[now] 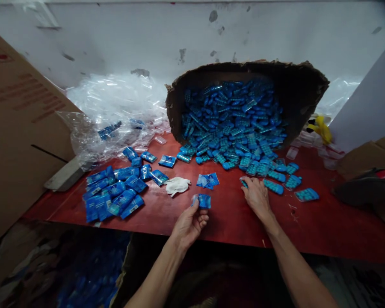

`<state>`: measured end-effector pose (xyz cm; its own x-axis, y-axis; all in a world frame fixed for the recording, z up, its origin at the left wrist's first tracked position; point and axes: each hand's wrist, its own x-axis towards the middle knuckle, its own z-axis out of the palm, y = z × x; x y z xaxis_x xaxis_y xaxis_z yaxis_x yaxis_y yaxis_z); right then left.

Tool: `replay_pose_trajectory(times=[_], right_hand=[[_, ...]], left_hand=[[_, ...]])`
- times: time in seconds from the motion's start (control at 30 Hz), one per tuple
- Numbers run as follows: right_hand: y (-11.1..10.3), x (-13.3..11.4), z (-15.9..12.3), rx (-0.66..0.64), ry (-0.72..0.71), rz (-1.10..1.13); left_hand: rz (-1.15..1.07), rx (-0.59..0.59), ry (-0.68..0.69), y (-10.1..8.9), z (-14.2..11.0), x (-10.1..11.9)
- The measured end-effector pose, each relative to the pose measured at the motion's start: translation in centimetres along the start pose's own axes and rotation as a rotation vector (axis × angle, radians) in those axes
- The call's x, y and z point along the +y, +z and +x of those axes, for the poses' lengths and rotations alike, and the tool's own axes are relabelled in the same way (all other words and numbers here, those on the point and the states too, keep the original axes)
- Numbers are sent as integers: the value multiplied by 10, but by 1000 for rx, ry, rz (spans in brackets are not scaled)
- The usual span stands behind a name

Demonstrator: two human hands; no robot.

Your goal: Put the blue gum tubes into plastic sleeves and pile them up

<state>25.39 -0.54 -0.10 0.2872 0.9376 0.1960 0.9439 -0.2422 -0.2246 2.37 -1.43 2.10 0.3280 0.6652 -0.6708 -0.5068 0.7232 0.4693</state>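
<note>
My left hand (190, 222) pinches a small blue packet (203, 200) just above the red table (231, 214), near its front edge. My right hand (256, 193) lies knuckles up on the table with its fingertips closed on a blue blister pack (243, 182) at the edge of a spilled heap. A torn cardboard box (295, 92) lies on its side at the back, and blue blister packs (234, 124) pour out of it. Two blue printed sachets (208, 180) lie between my hands and the box.
A pile of filled blue packets (115, 192) lies at the left of the table. A crumpled white cloth (177, 185) sits beside it. Clear plastic bags (115, 107) are heaped at the back left. A big cardboard carton (16, 128) stands at left. A yellow object (321, 127) lies at right.
</note>
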Motion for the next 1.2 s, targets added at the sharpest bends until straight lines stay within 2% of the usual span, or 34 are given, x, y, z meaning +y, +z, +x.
replay_pose_trajectory(times=[0.1,0.2,0.3,0.47,0.7,0.9,1.2], right_hand=[[-5,-8,-5,-64,-63,334],[-21,-26,-20,-222,-152,769],[-38,-46,-38,-310,-270,920],[-47,-59,-47,-223,-418,874],[-43,-61,-52,-101,-555,627],[-35,-61,-57,11,-655,588],[-39,-59,-56,32,-748,575]], left_hand=[[-30,24,-16,-1,1,-2],[-44,60,-2,0,2,-4],[-29,84,16,1,1,-6],[19,80,56,1,-1,-8],[40,76,100,-1,-1,-10],[30,81,103,-2,-4,-7],[14,75,95,-7,-3,-7]])
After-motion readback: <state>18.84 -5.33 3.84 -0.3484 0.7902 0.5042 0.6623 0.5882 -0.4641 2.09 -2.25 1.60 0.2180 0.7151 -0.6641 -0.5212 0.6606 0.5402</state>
